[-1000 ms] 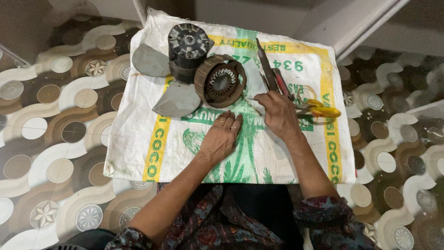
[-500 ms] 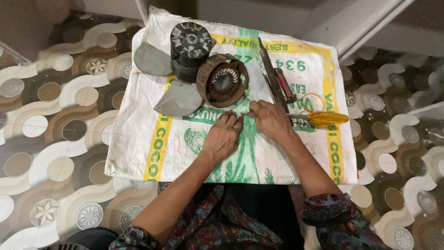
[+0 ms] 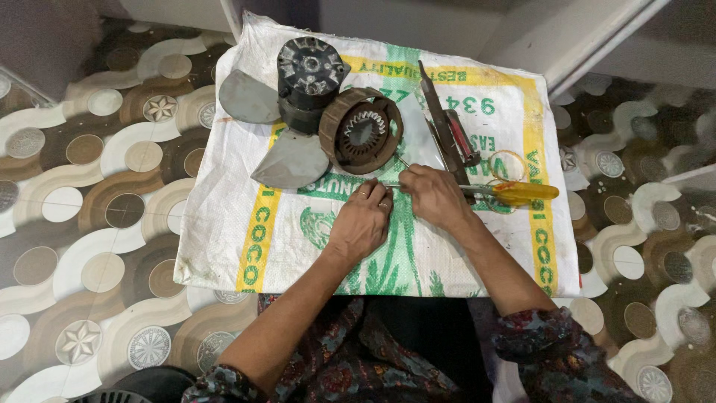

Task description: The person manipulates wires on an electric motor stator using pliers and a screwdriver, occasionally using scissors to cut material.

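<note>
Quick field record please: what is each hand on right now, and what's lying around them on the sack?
surface: woven plastic sack spread on a patterned floor
left hand: flat on the sack, fingertips meeting the right hand
right hand: fingers pinched over something small, too small to tell
near the hands: yellow-handled screwdriver, brown motor stator ring
further back: fan blade hub, pliers

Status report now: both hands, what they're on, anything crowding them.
Left hand and right hand fingertips together on white sack, pinching something too small to tell. Brown stator ring just ahead. Yellow-handled screwdriver beside right hand.
</note>
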